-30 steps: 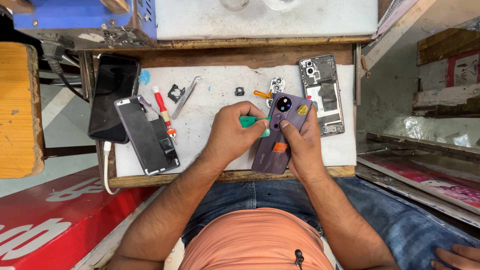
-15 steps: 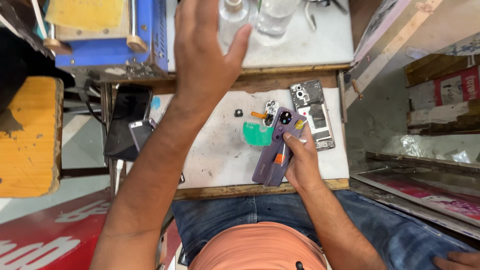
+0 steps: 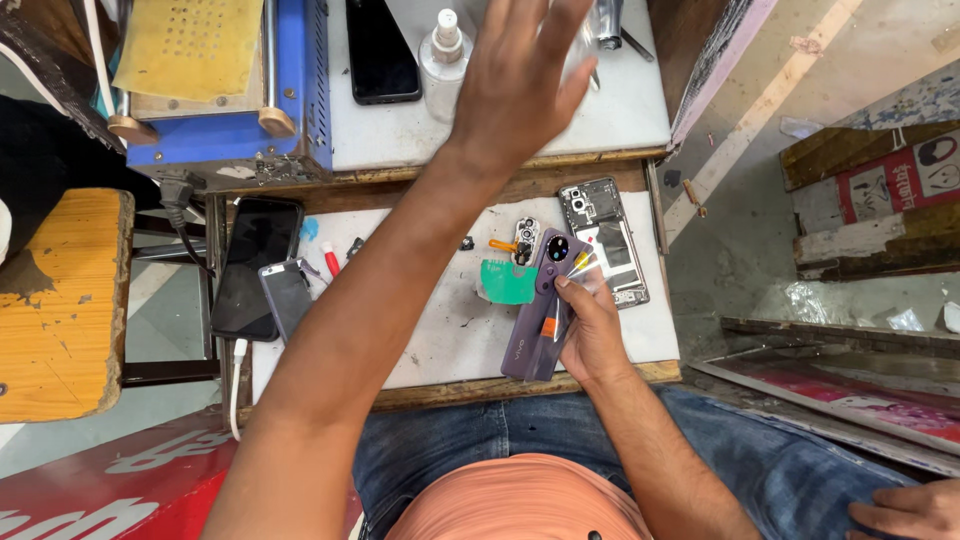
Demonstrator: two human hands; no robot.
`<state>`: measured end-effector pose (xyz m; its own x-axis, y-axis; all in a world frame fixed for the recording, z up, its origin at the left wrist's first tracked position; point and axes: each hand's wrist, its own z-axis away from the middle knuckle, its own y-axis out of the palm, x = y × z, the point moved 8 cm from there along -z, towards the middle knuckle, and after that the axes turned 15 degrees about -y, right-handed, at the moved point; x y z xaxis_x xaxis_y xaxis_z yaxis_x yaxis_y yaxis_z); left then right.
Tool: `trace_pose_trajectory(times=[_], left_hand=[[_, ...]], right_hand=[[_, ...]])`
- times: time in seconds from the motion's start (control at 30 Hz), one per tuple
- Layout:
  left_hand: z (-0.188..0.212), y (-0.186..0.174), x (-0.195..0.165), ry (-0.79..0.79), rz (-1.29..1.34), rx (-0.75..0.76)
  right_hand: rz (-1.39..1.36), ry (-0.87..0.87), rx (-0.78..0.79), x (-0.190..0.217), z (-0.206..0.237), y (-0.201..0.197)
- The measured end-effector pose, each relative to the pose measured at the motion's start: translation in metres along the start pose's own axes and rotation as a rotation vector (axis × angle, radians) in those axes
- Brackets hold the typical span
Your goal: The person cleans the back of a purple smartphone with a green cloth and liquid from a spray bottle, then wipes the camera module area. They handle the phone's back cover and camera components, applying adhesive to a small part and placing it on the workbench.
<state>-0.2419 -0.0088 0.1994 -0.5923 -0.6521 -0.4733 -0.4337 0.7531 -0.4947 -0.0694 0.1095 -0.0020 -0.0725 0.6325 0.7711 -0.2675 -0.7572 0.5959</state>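
Note:
My right hand [image 3: 592,328] grips a purple phone [image 3: 538,318] with its back and round camera ring facing up, resting it on the white work mat [image 3: 440,330]. My left hand [image 3: 522,85] is stretched far forward over the upper shelf, fingers spread and blurred, beside a clear pump bottle [image 3: 443,52]; nothing shows in its grasp. A green plastic card [image 3: 508,284] lies just left of the phone. An opened phone frame [image 3: 606,240] lies behind it.
A blue machine with a yellow pad [image 3: 225,90] stands at the back left, a black phone [image 3: 380,50] beside it. Two dark phones [image 3: 255,268] lie at the mat's left edge. A wooden stool [image 3: 55,300] is on the left. Another person's hand [image 3: 910,510] shows bottom right.
My left hand left the purple phone and rose forward to the upper shelf by the bottle. My right hand kept hold of the phone.

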Motion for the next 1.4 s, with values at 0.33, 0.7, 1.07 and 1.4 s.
trace_pose_trajectory(times=[0.33,0.7,1.07,1.4], left_hand=[[0.119,-0.161,-0.023,-0.462,0.465,0.38],[0.155,-0.119,-0.045,-0.378,0.23,0.484],[0.153,-0.11,-0.047,-0.382,0.228,0.523],[0.154,-0.109,-0.052,-0.356,0.306,0.596]], right_hand=[[-0.136,0.107,0.047,0.011,-0.004,0.005],[-0.057,0.07,0.089,0.041,0.007,0.03],[-0.07,0.083,0.065,0.043,0.008,0.031],[-0.136,0.095,0.068,0.037,0.005,0.02]])
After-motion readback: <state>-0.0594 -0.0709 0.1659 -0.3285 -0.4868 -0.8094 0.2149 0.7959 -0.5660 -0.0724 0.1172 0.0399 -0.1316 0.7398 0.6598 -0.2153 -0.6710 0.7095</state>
